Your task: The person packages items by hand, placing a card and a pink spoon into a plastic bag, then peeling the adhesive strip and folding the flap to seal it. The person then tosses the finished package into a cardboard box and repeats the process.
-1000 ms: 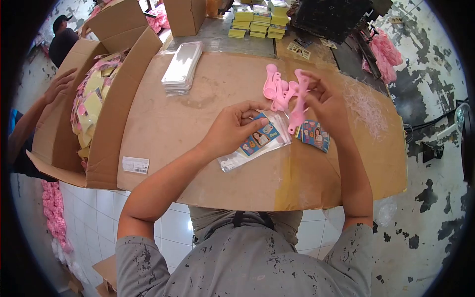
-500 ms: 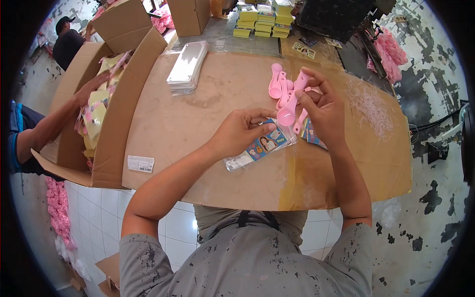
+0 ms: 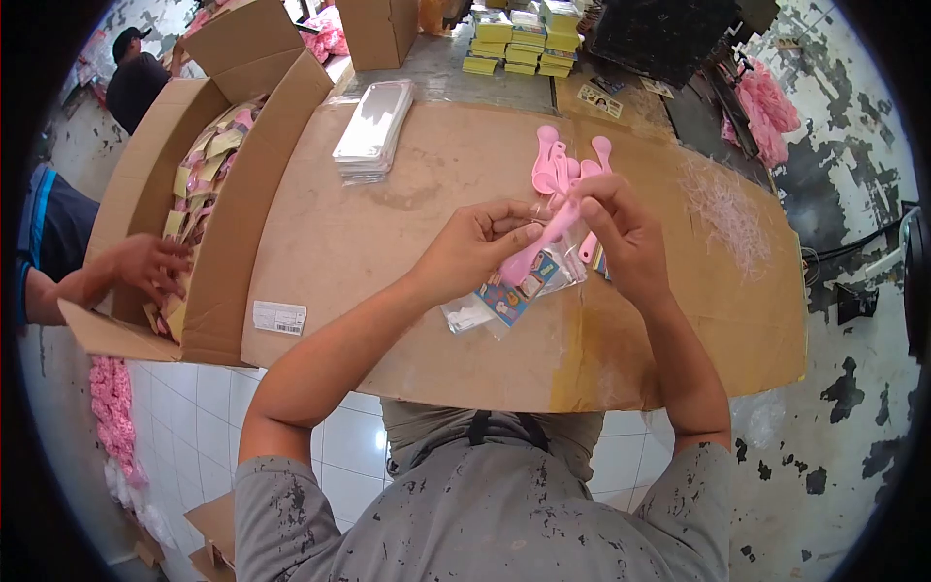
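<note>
In my right hand (image 3: 621, 233) a pink measuring spoon (image 3: 551, 238) is pinched by its handle, its bowl pointing down and to the left. My left hand (image 3: 485, 241) is closed on the upper edge of a clear plastic bag (image 3: 572, 272) that has a printed blue card (image 3: 506, 306) in it. The spoon lies across the front of the bag's opening; whether its bowl is inside the plastic I cannot tell. Just beyond my hands is a pile of pink spoons (image 3: 546, 160), and part of another printed card (image 3: 599, 262) shows beneath my right hand.
A stack of clear bags (image 3: 373, 121) lies at the back left of the cardboard-covered table (image 3: 388, 223). At left, another person's hand (image 3: 150, 267) is over a large carton (image 3: 218, 291) of packed pieces. Yellow card stacks (image 3: 524, 44) stand behind; plastic shreds (image 3: 727, 213) lie right.
My right hand has brought the spoon down and left, its bowl now over the card. The other person's hand has moved nearer along the carton.
</note>
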The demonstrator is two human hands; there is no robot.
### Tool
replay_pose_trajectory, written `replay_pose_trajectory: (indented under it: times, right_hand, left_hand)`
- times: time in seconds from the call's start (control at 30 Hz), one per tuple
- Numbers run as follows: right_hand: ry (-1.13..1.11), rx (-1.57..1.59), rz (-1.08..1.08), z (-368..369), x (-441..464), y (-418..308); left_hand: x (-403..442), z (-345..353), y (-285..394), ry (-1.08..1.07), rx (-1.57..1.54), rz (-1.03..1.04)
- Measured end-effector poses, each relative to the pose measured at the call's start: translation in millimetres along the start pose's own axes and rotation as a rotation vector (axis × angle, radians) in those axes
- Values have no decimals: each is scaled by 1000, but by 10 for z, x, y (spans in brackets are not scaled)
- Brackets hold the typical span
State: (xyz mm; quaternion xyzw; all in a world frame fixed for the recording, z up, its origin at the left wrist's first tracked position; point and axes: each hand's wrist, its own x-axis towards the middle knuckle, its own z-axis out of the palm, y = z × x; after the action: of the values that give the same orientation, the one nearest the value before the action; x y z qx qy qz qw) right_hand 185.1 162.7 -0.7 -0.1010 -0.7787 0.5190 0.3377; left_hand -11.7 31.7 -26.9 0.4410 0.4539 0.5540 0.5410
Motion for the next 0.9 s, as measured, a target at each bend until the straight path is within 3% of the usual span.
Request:
replay_pose_trajectory:
  times: [0.17, 0.23, 0.3, 0.4, 0.5, 0.6, 0.73, 0.8, 0.9]
  right_hand:
    - [-67, 197, 35, -25, 156, -295]
    - [-182, 82, -40, -34, 222, -426]
    - [-442, -302, -169, -123, 308, -525]
    - [-428, -77, -214, -84, 379, -750]
    - [-325, -624, -285, -89, 420, -944]
    - [-189, -443, 8, -21, 368, -997]
    - [-88, -365, 69, 4, 335, -855]
    - [-79, -298, 91, 44, 317, -830]
    - [-87, -514, -73, 30, 319, -792]
  left_hand:
    - [-41, 17, 121, -108, -114, 15]
    - [-64, 27, 180, -144, -129, -10]
    - [-58, -25, 128, -200, -105, 10]
    - [-92, 36, 163, -160, -164, 146]
    - [-88, -2, 199, -103, -107, 280]
    - [-132, -29, 211, -158, -46, 336]
    - [-191, 86, 237, -73, 331, 500]
    - [-154, 96, 206, -49, 305, 469]
    - [-145, 113, 190, 0, 245, 368]
